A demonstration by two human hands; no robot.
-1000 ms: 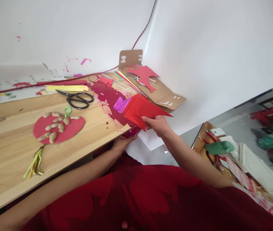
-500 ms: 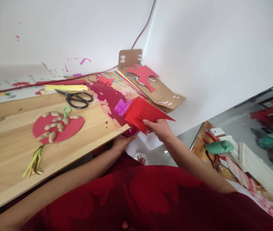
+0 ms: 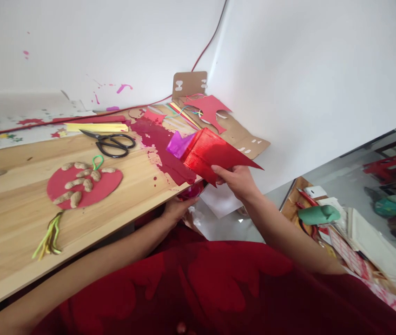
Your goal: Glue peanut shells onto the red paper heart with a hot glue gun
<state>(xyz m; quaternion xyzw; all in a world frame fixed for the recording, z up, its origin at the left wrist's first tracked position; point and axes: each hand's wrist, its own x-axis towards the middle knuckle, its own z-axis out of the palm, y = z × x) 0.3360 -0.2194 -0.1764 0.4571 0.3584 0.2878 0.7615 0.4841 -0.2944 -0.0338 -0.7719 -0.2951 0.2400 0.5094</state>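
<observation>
My right hand pinches a red folded piece of card along its lower edge. The card has a pointed right end, a sheen on its left part and a purple flap at its left tip. It is held above the red-stained corner of the table. Just under the table's edge, my left hand is closed round a shiny purple object, mostly hidden. On the table lies a round red card with several peanuts on it, a green loop and a yarn tassel.
Black scissors and yellow paper strips lie toward the wall. A brown cardboard piece with a red paper offcut on it occupies the corner. At right, a second surface carries a green roll and assorted items.
My right hand has moved slightly right and up, tilting the red card so light shines on its left part. My left hand has stayed nearly in place.
</observation>
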